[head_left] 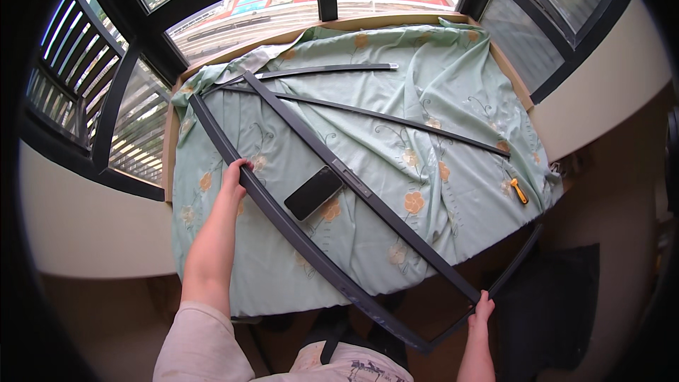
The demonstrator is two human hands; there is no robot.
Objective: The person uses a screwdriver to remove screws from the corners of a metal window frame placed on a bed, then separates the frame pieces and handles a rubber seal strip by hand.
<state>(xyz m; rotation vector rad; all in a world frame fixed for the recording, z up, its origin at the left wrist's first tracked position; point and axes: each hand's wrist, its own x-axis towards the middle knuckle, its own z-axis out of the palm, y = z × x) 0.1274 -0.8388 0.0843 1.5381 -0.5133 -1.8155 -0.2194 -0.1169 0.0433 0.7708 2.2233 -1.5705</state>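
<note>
A long dark grey frame, like that of a window sash, lies slantwise over the cloth-covered ledge. My left hand (pixel 235 177) is closed around its near curved-looking rail (pixel 297 240), at about a third of the length from the far end. At the near right end, my right hand (pixel 482 309) grips the corner where the other long rail (pixel 410 233) meets a short end bar. That rail carries a small latch-like plate (pixel 351 178). Between the two rails a dark phone (pixel 313 193) rests on the cloth. The frame's near end sticks out past the ledge.
Two loose dark strips (pixel 396 120) (pixel 329 68) lie on the flowered green cloth (pixel 368 255). An orange-handled tool (pixel 520 191) sits near the cloth's right edge. A dark strip (pixel 520 262) extends beyond my right hand. Windows (pixel 254 7) enclose the ledge's far side.
</note>
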